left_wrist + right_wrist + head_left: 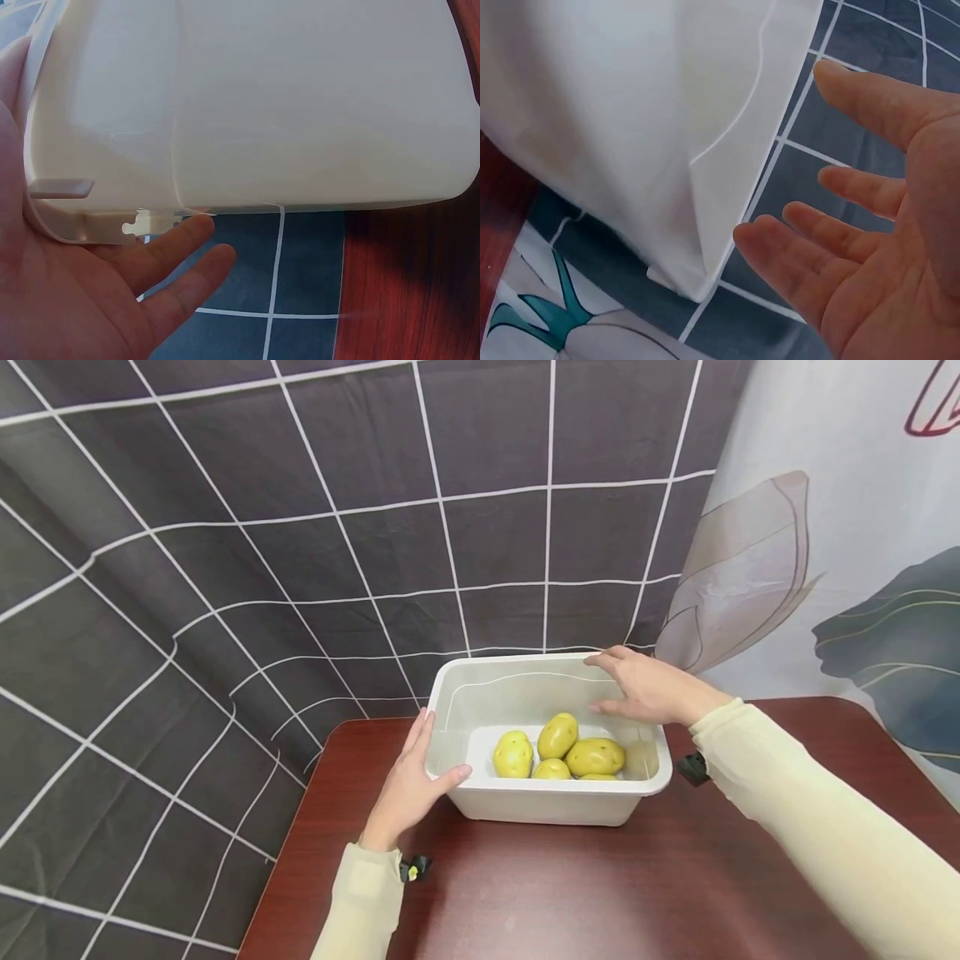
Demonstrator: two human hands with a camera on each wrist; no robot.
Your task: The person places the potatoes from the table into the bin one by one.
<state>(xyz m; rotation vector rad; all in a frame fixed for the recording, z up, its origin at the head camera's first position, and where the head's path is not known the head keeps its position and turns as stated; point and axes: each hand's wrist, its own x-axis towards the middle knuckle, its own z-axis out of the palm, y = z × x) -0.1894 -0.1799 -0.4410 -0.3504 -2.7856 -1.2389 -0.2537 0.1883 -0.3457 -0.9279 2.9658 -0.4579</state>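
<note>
A white plastic bin (543,806) stands on the table with several yellow potatoes (558,737) on its floor, gathered toward the front right. My left hand (408,789) rests at the bin's near left corner, thumb over the front rim and straight fingers along the left side. Seen from the left wrist, two fingers (187,281) extend loosely beside the bin wall. Over the right end of the bin hovers my right hand (645,687), fingers relaxed and spread above the potatoes' level. The right wrist view shows nothing in that hand, its fingertips close to the bin's rim.
The reddish-brown wooden table (525,893) runs in front of the bin and to both sides. Behind and to the left hangs a dark curtain (495,543) with a white grid. A pale curtain (847,543) with leaf shapes hangs at the right.
</note>
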